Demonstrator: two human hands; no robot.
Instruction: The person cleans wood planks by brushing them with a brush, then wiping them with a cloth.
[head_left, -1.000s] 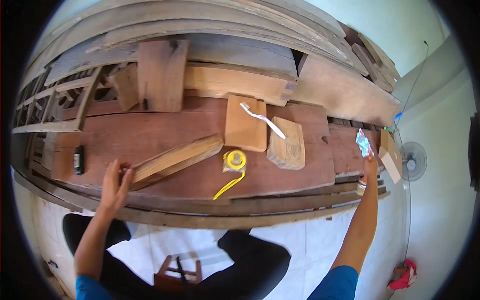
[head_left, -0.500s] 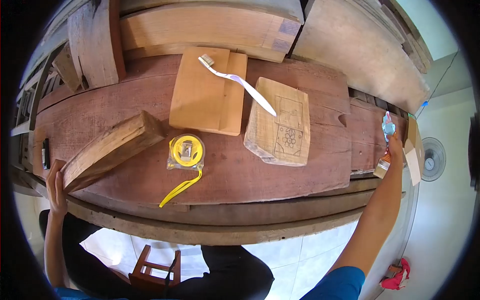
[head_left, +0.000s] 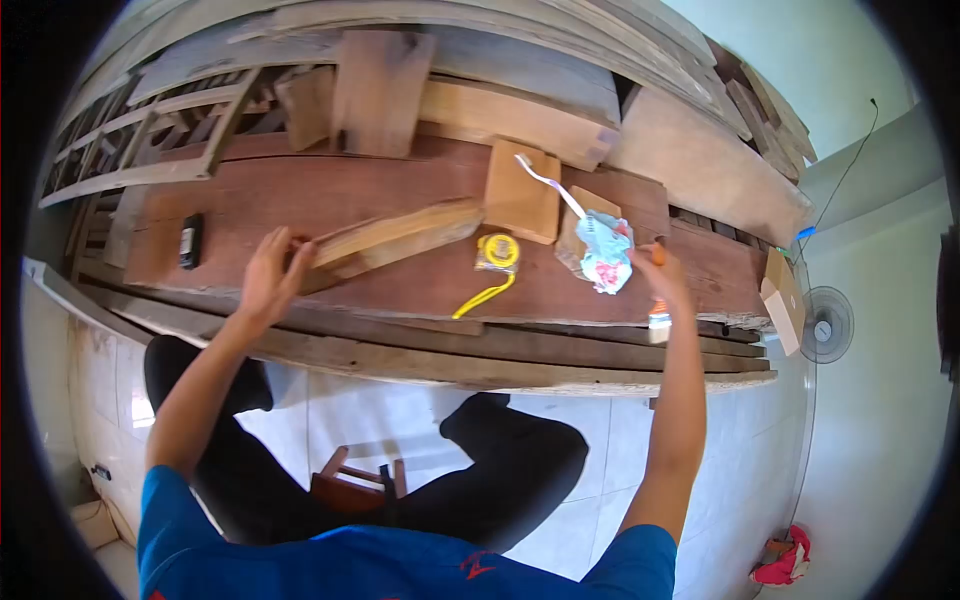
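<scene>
My left hand point(head_left: 268, 280) is at the near-left end of a long, rough wooden block point(head_left: 400, 240), its fingers and thumb around that end. In my right hand point(head_left: 665, 280) is a paintbrush point(head_left: 659, 308) with an orange handle, bristles downward. A crumpled light-blue patterned cloth point(head_left: 605, 250) hangs at the fingertips of the same hand, partly covering a wooden block point(head_left: 569, 246). A white toothbrush point(head_left: 548, 180) lies across a smooth wooden board point(head_left: 523, 205), its lower end behind the cloth. Between the long block and the cloth sits a yellow tape measure point(head_left: 498, 252) with a yellow strap.
The reddish wooden bench top point(head_left: 250, 200) has a black marker-like object point(head_left: 190, 242) at left. Stacked planks point(head_left: 520, 110) and a slatted wooden frame point(head_left: 150, 150) stand behind. A cardboard box point(head_left: 782, 300) and a fan point(head_left: 826, 325) are at right. A small stool point(head_left: 355, 490) stands below.
My right hand has moved left with the paintbrush and cloth, from the far right to beside the patterned block. The head view has shifted back, showing more of the bench. My left hand remains at the long block's end.
</scene>
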